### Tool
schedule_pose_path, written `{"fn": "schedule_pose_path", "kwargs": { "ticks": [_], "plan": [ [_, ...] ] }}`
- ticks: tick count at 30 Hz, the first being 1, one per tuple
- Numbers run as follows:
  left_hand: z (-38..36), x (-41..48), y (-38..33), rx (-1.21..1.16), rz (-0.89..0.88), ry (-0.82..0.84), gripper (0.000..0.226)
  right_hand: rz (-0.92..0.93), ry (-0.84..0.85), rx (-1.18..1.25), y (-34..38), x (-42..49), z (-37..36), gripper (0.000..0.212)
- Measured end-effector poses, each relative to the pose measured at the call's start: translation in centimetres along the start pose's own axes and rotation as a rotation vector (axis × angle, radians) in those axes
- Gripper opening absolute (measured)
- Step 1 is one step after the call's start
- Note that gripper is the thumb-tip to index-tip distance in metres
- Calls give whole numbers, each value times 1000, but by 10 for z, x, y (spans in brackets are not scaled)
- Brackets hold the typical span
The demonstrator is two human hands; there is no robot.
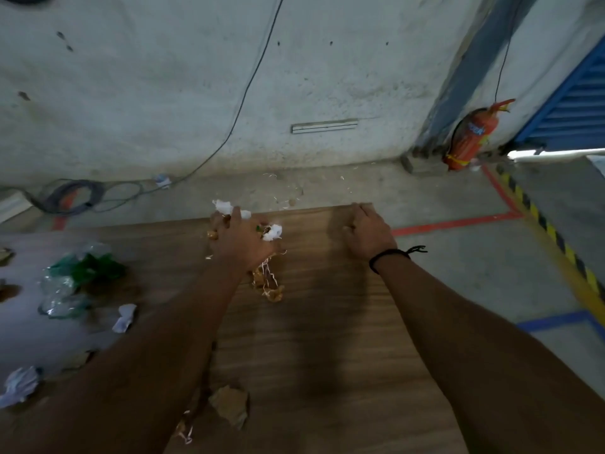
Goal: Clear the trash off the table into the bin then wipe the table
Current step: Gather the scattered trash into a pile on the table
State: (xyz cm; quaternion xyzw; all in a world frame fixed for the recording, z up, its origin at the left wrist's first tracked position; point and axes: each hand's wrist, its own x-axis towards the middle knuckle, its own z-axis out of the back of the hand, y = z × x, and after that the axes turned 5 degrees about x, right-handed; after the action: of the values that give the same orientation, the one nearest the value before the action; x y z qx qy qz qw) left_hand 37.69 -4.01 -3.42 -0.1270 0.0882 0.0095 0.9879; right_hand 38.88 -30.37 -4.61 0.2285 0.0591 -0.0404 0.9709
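Clearing partway done.
My left hand [240,240] is gripping crumpled scraps [273,231]; right hand [368,235] is resting loosely curled, empty; wrappers [85,270] are lying left.

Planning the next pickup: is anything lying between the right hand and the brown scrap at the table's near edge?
Nothing visible does. From the right hand to the brown scrap the table is bare wood; the tangle of shreds and the left forearm lie left of that line.
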Motion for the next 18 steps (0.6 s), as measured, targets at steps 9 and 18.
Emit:
{"fn": "schedule_pose_path", "kwargs": {
  "ticks": [9,18],
  "plan": [
    [-16,-10,1,25,-22,-65,77,104,-136,-10,0,-14,-18,44],
    [19,-57,1,-242,14,-217,61,245,97,194,52,-50,-4,34]
  ]
}}
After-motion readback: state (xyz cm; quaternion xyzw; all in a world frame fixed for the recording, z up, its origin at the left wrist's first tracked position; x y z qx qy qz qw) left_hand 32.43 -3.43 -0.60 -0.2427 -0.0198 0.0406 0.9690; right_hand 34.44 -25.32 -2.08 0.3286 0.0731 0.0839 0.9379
